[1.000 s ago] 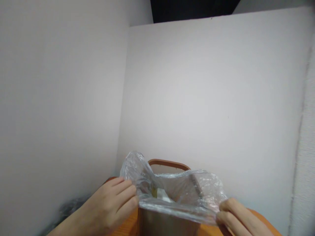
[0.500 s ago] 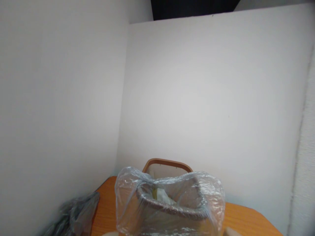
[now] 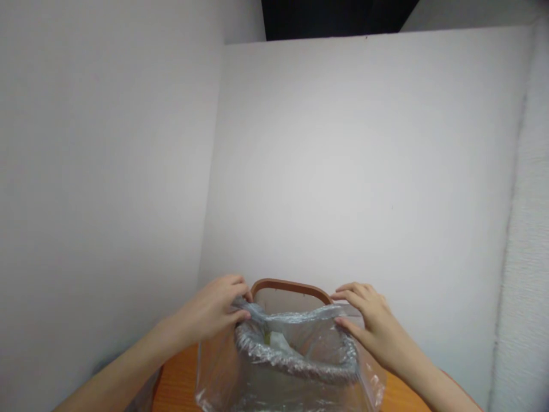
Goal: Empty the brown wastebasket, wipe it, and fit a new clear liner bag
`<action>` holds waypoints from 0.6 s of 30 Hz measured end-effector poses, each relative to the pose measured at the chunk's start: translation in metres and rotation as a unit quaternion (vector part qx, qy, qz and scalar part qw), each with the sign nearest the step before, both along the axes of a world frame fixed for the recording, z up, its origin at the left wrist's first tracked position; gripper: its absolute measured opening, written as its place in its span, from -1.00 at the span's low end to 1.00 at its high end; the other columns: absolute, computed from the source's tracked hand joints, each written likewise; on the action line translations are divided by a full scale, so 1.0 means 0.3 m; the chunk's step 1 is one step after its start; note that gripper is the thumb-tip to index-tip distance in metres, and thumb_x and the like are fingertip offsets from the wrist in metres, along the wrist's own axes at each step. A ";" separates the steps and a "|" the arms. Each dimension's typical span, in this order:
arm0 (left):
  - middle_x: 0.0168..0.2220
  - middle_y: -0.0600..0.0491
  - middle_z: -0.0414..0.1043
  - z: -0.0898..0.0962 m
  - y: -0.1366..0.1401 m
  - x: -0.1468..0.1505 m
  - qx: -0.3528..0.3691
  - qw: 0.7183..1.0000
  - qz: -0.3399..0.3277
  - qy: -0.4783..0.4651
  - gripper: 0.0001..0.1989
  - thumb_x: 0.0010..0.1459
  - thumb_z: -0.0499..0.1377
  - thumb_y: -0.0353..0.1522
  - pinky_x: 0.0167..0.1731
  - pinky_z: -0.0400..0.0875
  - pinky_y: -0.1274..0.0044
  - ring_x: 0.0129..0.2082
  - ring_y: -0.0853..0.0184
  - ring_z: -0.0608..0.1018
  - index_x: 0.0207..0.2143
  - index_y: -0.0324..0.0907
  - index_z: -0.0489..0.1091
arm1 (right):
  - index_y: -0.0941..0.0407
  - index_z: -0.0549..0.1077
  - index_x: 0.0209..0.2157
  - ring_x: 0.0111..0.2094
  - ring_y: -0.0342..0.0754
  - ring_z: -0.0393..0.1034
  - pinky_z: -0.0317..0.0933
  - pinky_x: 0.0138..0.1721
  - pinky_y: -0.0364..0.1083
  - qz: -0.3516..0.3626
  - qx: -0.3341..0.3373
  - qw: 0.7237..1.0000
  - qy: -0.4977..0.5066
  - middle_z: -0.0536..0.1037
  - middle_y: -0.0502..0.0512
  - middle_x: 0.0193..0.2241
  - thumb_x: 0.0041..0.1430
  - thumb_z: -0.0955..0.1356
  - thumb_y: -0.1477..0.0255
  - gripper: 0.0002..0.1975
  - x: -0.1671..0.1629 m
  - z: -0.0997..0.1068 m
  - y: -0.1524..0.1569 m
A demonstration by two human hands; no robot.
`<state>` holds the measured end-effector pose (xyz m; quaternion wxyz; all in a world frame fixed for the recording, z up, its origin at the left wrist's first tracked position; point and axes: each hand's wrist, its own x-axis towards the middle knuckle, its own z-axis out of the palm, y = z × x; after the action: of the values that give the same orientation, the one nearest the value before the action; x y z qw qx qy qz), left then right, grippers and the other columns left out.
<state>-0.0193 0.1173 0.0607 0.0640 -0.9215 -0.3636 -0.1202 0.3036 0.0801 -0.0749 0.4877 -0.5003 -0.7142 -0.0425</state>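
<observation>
A clear plastic bag [image 3: 295, 315] is draped over the rim of a trash bin [image 3: 274, 386] and hangs loosely down its sides. My left hand [image 3: 225, 306] pinches the bag's far left edge between thumb and fingers. At the far right edge, my right hand [image 3: 369, 320] holds the film with its thumb on the near side and fingers behind. Inside the bin lies something white and crumpled [image 3: 279, 343], with a bit of yellow beside it. A raised brown frame [image 3: 291, 284], looking like the bin's lid, stands behind the opening.
The bin is on an orange-brown wooden table [image 3: 178, 380]. White walls [image 3: 364, 171] rise close behind and to the left. A dark plastic bag [image 3: 143, 392] lies at the lower left, mostly hidden by my left forearm.
Both hands have come up from the bottom edge of the view to the bag's far corners. The bag's puffed-out upper edge is now gathered and pulled in toward the rim.
</observation>
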 end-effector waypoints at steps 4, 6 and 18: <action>-0.43 0.13 0.37 -0.035 0.123 -0.029 -0.084 0.990 0.000 -0.115 -0.76 0.16 0.22 -0.21 -0.37 0.16 0.56 -0.38 0.34 0.38 -0.44 -0.20 0.43 | 0.06 0.52 -0.39 -0.24 0.03 0.41 0.19 -0.15 -0.02 0.072 -0.066 0.988 0.119 0.55 0.06 -0.36 0.20 0.32 0.26 -0.79 0.024 -0.013 0.084; -0.49 0.15 0.33 -0.044 0.186 -0.031 -0.113 0.981 0.011 -0.160 -0.69 0.14 0.20 -0.14 -0.43 0.12 0.57 -0.43 0.36 0.34 -0.46 -0.20 0.40 | 0.07 0.53 -0.43 -0.32 0.01 0.41 0.19 -0.23 -0.05 0.088 -0.095 0.974 0.187 0.56 0.03 -0.43 0.16 0.32 0.21 -0.74 0.033 -0.014 0.128; -0.46 0.15 0.37 -0.229 0.517 0.059 -0.326 0.858 0.150 -0.367 -0.73 0.27 0.18 -0.22 -0.47 0.35 0.56 -0.52 0.45 0.41 -0.37 -0.26 0.40 | 0.14 0.50 -0.51 -0.51 -0.02 0.38 0.18 -0.42 -0.07 0.079 -0.205 0.876 0.429 0.55 0.06 -0.58 -0.06 0.41 0.10 -0.65 -0.027 -0.158 0.455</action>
<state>-0.0015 0.2726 -0.0079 -0.3611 -0.7129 -0.5131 -0.3132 0.2954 0.2165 -0.1223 0.6341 -0.5000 -0.4651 0.3627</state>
